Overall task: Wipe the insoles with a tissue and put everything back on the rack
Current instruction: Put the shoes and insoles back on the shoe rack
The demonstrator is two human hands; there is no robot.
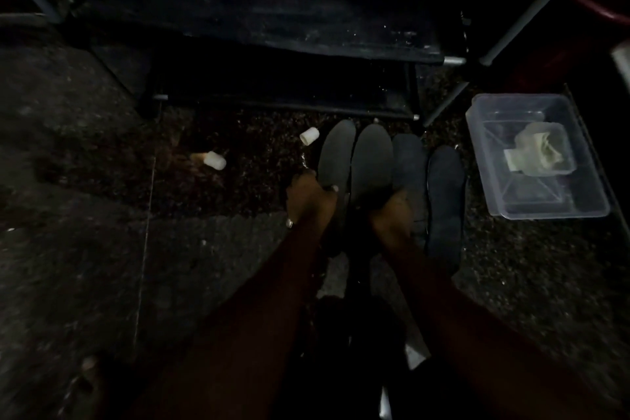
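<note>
Head view: four dark insoles lie side by side on the floor, just before the black shoe rack. The left hand has its grip pinched on the leftmost insole. The right hand rests on the middle insoles, and its grip is too dim to tell. A tissue sits in a clear container to the right.

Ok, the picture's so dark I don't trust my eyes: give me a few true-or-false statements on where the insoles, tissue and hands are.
1. Four insoles lie side by side on the floor. True.
2. The left hand holds the tissue. False: the tissue lies in the clear container, right of the insoles.
3. The insoles rest on the rack. False: they lie on the floor in front of it.
4. The left hand touches the leftmost insole. True.
</note>
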